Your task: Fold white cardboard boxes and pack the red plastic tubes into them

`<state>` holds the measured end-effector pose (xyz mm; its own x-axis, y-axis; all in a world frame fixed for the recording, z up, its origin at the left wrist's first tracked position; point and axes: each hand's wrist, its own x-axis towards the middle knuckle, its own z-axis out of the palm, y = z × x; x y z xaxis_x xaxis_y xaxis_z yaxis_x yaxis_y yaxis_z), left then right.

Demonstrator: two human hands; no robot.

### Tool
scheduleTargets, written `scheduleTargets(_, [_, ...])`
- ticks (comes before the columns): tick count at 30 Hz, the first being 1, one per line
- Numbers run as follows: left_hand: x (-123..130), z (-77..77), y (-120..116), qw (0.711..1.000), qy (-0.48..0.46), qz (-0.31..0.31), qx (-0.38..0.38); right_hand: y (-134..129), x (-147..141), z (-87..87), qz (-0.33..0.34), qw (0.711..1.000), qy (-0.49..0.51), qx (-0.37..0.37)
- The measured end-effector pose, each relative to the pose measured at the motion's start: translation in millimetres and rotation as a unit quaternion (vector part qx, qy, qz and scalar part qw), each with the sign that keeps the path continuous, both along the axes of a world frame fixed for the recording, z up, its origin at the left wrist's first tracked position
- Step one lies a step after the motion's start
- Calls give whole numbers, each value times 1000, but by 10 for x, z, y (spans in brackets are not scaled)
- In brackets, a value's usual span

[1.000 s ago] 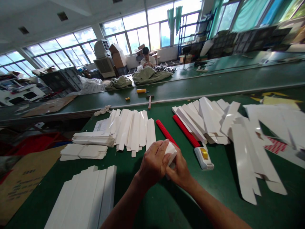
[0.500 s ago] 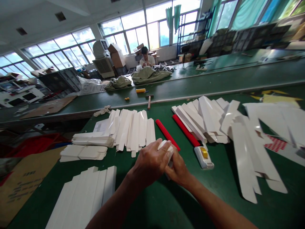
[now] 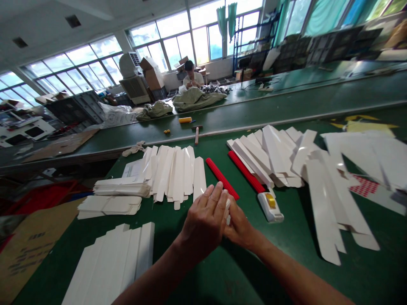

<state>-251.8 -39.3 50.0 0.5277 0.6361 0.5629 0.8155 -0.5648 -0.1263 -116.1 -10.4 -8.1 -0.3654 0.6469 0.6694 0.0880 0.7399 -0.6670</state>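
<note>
A narrow white cardboard box (image 3: 228, 208) is between my two hands, mostly covered by them. My left hand (image 3: 205, 218) lies over its top and near side, fingers long and held together. From the right, my right hand (image 3: 240, 222) is wrapped round the box. Just beyond my hands, two red ribbed strips (image 3: 222, 178) (image 3: 246, 171) lie on the green table. A white tape dispenser (image 3: 270, 207) with a yellow core stands right of my right hand.
Flat white cartons (image 3: 173, 173) fan out at left, beside stacked bundles (image 3: 110, 205). White boxes (image 3: 111, 262) stand in a row at near left. More cartons (image 3: 273, 156) pile up at right. A hammer (image 3: 196, 134) lies farther back. Across the benches sits a person (image 3: 192, 76).
My left fingers have straightened and flattened over the white box, covering more of it. My right hand keeps its hold. The view has shifted slightly.
</note>
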Motion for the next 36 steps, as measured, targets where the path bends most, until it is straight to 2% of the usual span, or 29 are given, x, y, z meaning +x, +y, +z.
scheduleTargets(10, [-34, 15, 51, 998, 38, 16, 41, 100, -10, -51, 35, 999, -13, -28])
scheduleTargets(14, [-34, 33, 23, 999, 14, 16, 41, 107, 213, -125, 70, 994, -75, -42])
scheduleTargets(15, [-36, 34, 13, 999, 5, 18, 43, 114, 342, -191, 51, 994, -85, -55])
scheduleTargets(16, [-37, 33, 4, 999, -4, 20, 44, 123, 499, -278, -9, 993, -84, -87])
scheduleTargets(17, [-38, 31, -5, 999, -12, 21, 45, 135, 680, -384, -107, 982, -72, -136])
scheduleTargets(18, [-38, 28, -13, 999, -19, 20, 45, 148, 874, -502, -220, 954, -52, -196])
scheduleTargets(19, [-34, 25, -21, 999, -25, 18, 44, 162, 1070, -625, -353, 898, -28, -263])
scheduleTargets(20, [-25, 22, -28, 999, -31, 17, 42, 177, 1254, -747, -422, 855, -22, -302])
scheduleTargets(21, [-13, 19, -35, 998, -36, 15, 39, 191, 1414, -861, -455, 826, -21, -332])
scheduleTargets(22, [3, 15, -42, 998, -41, 14, 35, 203, 1543, -964, -468, 806, -23, -362])
scheduleTargets(24, [42, 8, -58, 998, -48, 12, 27, 219, 1693, -1124, -451, 789, -23, -417])
scheduleTargets(27, [92, -2, -86, 998, -53, 12, 28, 246, 1711, -1242, -424, 757, 2, -496])
scheduleTargets(32, [100, 1, -115, 998, -55, 5, 37, 392, 1633, -1213, -394, 697, 41, -598])
scheduleTargets(36, [80, -1, -111, 996, -72, -4, 45, 488, 1631, -1147, -390, 658, 63, -641])
